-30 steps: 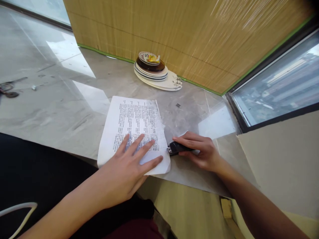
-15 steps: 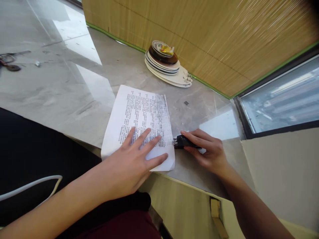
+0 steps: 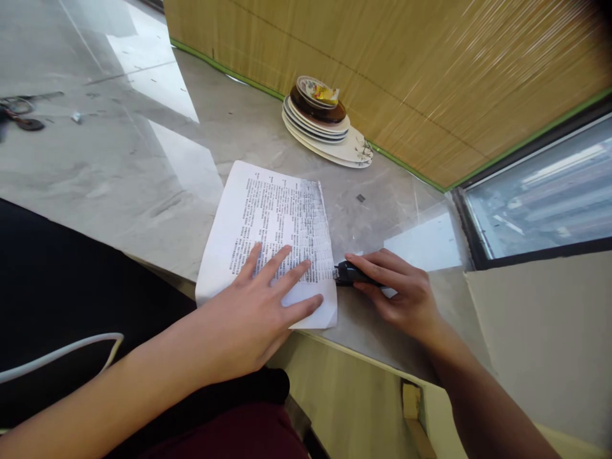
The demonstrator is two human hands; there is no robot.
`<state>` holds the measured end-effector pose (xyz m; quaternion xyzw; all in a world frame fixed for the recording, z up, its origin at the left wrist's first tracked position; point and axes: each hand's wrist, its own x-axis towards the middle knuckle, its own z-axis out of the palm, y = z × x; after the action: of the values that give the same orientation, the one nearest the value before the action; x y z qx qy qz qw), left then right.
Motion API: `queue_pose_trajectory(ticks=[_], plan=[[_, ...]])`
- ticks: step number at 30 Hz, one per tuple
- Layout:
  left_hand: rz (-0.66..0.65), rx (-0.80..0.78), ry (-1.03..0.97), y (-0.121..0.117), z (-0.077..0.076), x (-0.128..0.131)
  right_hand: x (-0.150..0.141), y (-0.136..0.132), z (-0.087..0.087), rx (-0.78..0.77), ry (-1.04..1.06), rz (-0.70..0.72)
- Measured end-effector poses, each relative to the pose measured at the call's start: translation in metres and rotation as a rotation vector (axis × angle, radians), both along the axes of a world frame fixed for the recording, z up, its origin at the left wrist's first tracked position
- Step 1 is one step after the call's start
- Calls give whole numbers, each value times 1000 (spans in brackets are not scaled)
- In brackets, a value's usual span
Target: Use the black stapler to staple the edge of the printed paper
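Note:
Printed sheets of paper (image 3: 272,210) lie on the grey marbled counter, their near edge close to the counter's front edge. My left hand (image 3: 268,299) rests flat on the lower part of the paper, fingers spread. To the right, my right hand (image 3: 401,290) is closed around a small black stapler (image 3: 352,273). The stapler's front end meets the right edge of the paper. Whether its jaws are pressed together I cannot tell. How many sheets lie under the top one is hidden.
A stack of plates (image 3: 318,121) with a yellow packet (image 3: 326,95) on top stands at the back by a bamboo blind (image 3: 382,64). Keys (image 3: 23,115) lie far left on the counter (image 3: 143,185). A small dark piece (image 3: 360,198) lies right of the paper. A white cable (image 3: 62,354) runs at lower left.
The view has shifted very slightly. Both hands, the paper and the stapler keep nearly the same positions relative to each other.

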<state>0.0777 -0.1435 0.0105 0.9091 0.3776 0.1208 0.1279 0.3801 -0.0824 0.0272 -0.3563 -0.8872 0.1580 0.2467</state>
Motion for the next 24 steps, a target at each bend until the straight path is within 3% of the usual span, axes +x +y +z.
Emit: queue_pose_trajectory(ticks=[10,12,17,24], plan=[[0,10,6,0,0,2,-13,-10,7,117,-330,-47],[-4,21,10,0,1,2,-13,-8,5,119,-285,-40],[-7,43,29,0,1,0,4,9,0,29,92,7],[8,37,41,0,4,2,19,18,2,28,93,-185]])
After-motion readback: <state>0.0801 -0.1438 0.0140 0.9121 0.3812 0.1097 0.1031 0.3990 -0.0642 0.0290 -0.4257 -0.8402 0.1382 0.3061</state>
